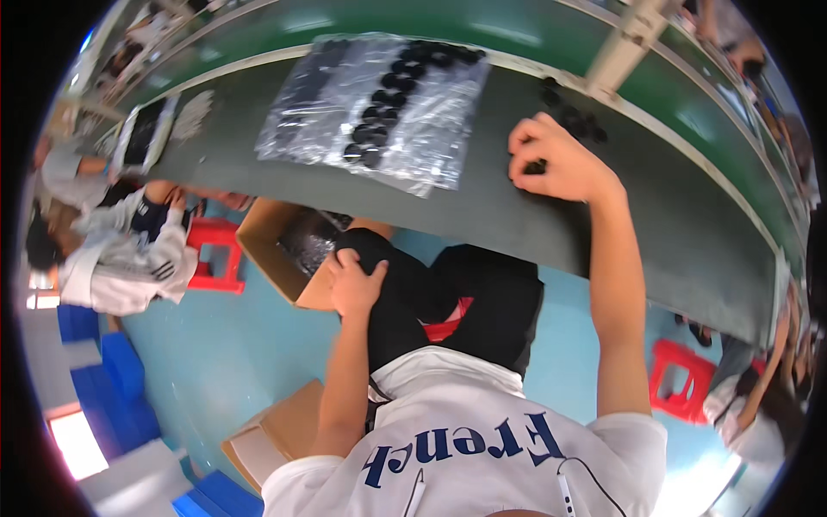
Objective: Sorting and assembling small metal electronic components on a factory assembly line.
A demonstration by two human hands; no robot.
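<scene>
My right hand (558, 165) is over the right part of the dark bench top, with its fingers curled toward the thumb. Between them shows a small black round piece (536, 166). Just beyond that hand, several loose black round pieces (575, 121) lie near the far edge. To the left are clear plastic bags (297, 121) with a line of black round pieces (388, 99) on them; whether these are inside or on top, I cannot tell. My left hand (351, 284) rests on my left thigh, beside a cardboard box, its fingers apart and nothing in them.
Below the bench edge stands the open cardboard box (269, 250) with clear plastic in it. Another carton (280, 426) is on the floor behind. A green panel and an upright post (633, 47) border the bench. Other people sit at both sides, near red stools (215, 252).
</scene>
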